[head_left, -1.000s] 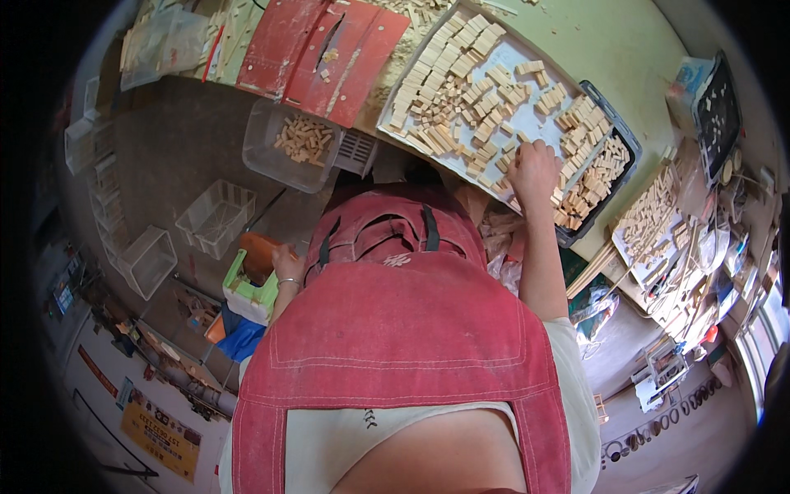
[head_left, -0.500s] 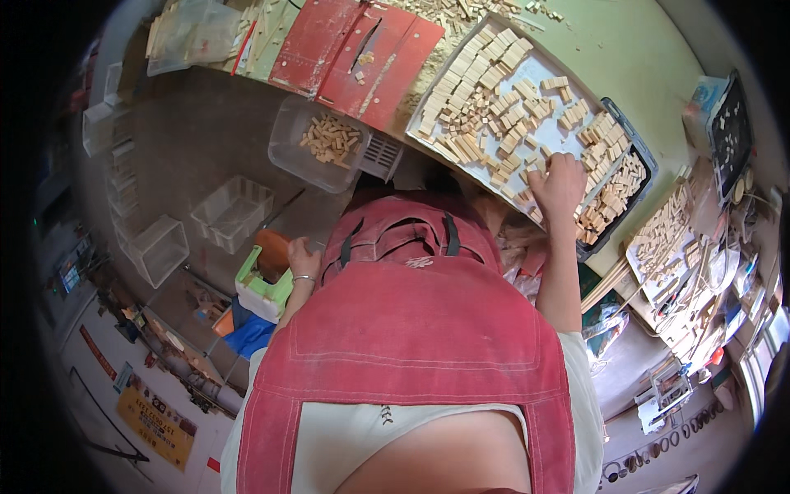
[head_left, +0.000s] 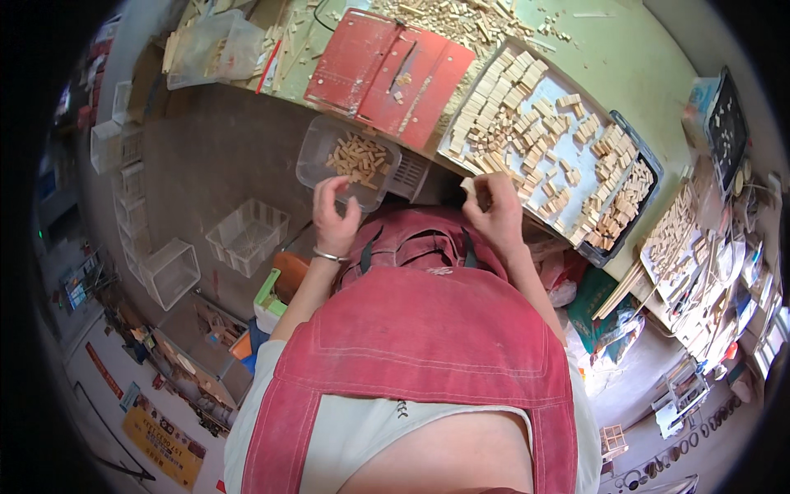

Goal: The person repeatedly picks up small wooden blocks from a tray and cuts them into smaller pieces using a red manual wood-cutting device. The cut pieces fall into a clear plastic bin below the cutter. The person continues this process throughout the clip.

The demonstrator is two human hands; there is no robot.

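My right hand (head_left: 499, 216) pinches a small pale wooden block (head_left: 469, 188) between thumb and fingers, just off the near edge of the tray. My left hand (head_left: 335, 216) is raised at the near side of a clear plastic bin (head_left: 309, 156), its fingers apart and nothing seen in them. Loose wooden blocks (head_left: 360, 158) lie in that bin. On the table to the right, a shallow tray (head_left: 568, 82) carries many small wooden blocks (head_left: 527, 132), some in rows and others scattered.
A red metal plate (head_left: 378, 66) with a long slot sits at the table's near edge, left of the tray. A dark container (head_left: 646, 185) of blocks adjoins the tray. White crates (head_left: 247, 235) stand on the floor at left. Thin wooden sticks (head_left: 619, 290) jut out at right.
My right hand has left the tray and come toward my body with a block. My left hand has risen from my side to the clear bin. The view has shifted slightly.
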